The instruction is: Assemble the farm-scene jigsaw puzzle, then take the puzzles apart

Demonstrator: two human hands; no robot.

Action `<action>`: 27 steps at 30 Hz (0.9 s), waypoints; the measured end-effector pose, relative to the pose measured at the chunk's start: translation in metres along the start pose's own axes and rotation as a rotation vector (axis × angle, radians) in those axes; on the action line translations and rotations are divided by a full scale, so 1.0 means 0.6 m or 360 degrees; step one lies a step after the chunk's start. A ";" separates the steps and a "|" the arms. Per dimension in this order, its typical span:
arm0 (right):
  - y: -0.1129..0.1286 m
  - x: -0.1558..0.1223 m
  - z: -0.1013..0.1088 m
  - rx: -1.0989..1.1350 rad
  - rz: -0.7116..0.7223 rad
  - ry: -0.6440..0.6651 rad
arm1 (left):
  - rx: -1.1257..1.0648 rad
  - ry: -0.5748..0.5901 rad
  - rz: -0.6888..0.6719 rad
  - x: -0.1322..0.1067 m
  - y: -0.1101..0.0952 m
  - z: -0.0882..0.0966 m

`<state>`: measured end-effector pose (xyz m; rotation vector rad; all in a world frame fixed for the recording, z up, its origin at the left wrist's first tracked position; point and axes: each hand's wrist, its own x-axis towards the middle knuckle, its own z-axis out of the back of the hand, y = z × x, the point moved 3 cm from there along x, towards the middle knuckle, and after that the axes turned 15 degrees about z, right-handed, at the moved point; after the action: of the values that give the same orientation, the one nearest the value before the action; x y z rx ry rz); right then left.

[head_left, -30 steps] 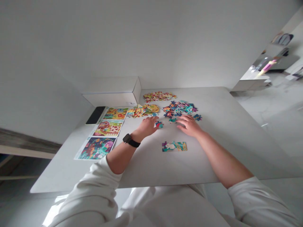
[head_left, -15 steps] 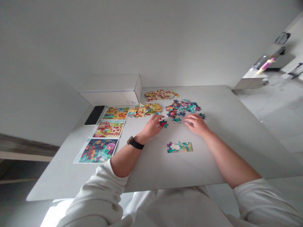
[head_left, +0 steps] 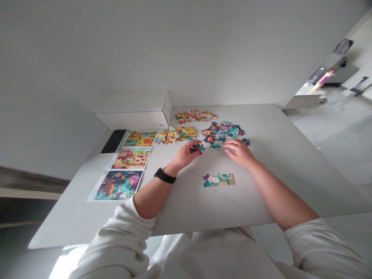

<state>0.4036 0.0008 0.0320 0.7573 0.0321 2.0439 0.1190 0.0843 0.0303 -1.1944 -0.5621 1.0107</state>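
My left hand (head_left: 186,153), with a black watch on the wrist, has its thumb and fingers closed around a red and teal puzzle piece (head_left: 199,148). Its fingers hide part of that piece. Beside the pile of dark blue and teal puzzle pieces (head_left: 229,130) is my right hand (head_left: 240,151), fingers apart and nothing visible in them. A loose teal piece (head_left: 215,147) lies just left of its fingertips, and a dark blue piece (head_left: 246,142) sits behind it. Closer to me, a joined strip of pieces (head_left: 218,179) with a white rabbit lies flat on the table.
Three printed pictures (head_left: 119,185) lie in a column on the left, with a black phone (head_left: 114,141) beside them. A white box (head_left: 132,118) stands against the wall. Yellow pieces (head_left: 177,134) and red-and-yellow pieces (head_left: 196,116) form two more piles on the table (head_left: 186,209).
My left thumb and fingers have closed in around the red and teal piece, which now looks turned. My right hand stays nearly where it was. The whole view has shifted slightly.
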 end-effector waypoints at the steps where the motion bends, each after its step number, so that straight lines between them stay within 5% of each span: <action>1: 0.010 0.004 0.001 0.0071 -0.0014 -0.0047 | -0.0196 0.0071 0.0048 -0.002 -0.004 -0.007; 8: 0.082 0.025 -0.027 0.0907 -0.0354 -0.0143 | -0.0970 0.0310 0.0283 -0.027 -0.027 -0.065; 14: 0.080 0.029 -0.038 0.1120 -0.0524 -0.0140 | -0.0909 0.0334 0.0275 -0.037 -0.026 -0.093; 27: 0.061 0.026 -0.038 0.1385 -0.0756 -0.0209 | -0.0811 0.0305 0.0345 -0.033 -0.011 -0.091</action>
<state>0.3578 -0.0019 0.0330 1.2577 0.9794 1.4699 0.1565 0.0402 0.0220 -1.8156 -0.5630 0.9463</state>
